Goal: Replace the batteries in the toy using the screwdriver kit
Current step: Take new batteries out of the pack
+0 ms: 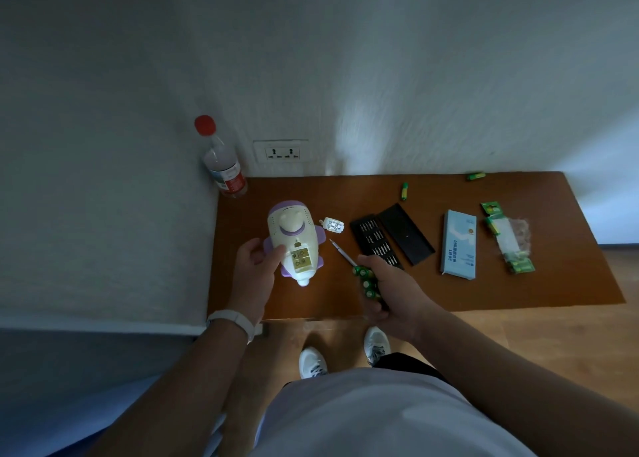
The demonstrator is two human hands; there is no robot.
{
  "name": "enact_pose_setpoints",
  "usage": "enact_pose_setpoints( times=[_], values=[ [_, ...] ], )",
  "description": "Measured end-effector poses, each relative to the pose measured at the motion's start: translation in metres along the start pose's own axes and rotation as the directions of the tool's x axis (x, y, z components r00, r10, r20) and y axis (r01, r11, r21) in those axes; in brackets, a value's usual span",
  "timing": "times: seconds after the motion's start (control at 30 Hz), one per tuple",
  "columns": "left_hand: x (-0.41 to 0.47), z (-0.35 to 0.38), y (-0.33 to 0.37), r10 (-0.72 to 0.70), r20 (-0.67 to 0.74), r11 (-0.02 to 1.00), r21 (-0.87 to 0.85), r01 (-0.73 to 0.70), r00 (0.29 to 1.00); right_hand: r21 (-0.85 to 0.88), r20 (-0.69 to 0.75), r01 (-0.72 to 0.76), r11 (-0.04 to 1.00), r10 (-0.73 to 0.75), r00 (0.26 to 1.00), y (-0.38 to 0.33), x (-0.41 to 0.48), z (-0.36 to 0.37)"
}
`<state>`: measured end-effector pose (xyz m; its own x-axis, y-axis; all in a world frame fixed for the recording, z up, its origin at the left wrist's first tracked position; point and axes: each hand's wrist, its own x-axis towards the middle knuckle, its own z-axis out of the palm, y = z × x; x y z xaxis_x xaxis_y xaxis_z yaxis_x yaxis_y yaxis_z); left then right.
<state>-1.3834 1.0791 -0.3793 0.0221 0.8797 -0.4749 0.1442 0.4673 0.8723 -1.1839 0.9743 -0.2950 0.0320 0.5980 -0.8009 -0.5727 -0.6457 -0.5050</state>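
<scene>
Steadying the airplane toy [293, 240] with its battery bay open, the left hand [255, 266] grips it while the right hand [389, 289] clutches green batteries [366, 280] and screwdriver [342, 253], cover [332, 225] still off.

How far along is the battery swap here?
Done: the white-and-purple airplane toy has its compartment open, and the small white cover lies beside it. In hand: right hand holds green batteries and the screwdriver; left hand steadies the toy. Left: inserting batteries, refitting the cover.

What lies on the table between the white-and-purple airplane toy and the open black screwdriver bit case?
In the head view, between toy and bit case: the small white battery cover and the thin screwdriver shaft.
</scene>
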Motion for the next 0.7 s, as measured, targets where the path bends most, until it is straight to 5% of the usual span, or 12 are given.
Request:
enact_pose_setpoints(
  times=[0.23,0.37,0.53,0.7],
  values=[
    [-0.004,-0.005,0.004,0.052,-0.027,0.993,0.108,-0.049,0.998,0.035,-0.018,0.016,0.999,-0.016,1.000,0.003,0.001,-0.005],
    [-0.011,-0.008,0.015,0.205,-0.085,0.949,0.259,-0.177,0.975,0.042,-0.008,0.018,0.999,-0.018,1.000,0.002,0.002,-0.007],
    [-0.034,0.006,0.040,0.528,0.065,0.727,0.481,-0.490,0.847,0.073,0.012,0.022,0.997,-0.023,1.000,-0.008,0.003,-0.022],
    [-0.059,0.055,0.056,0.626,0.251,0.532,0.554,-0.640,0.739,0.087,-0.010,0.044,0.995,-0.043,0.999,-0.022,0.004,-0.059]
  ],
)
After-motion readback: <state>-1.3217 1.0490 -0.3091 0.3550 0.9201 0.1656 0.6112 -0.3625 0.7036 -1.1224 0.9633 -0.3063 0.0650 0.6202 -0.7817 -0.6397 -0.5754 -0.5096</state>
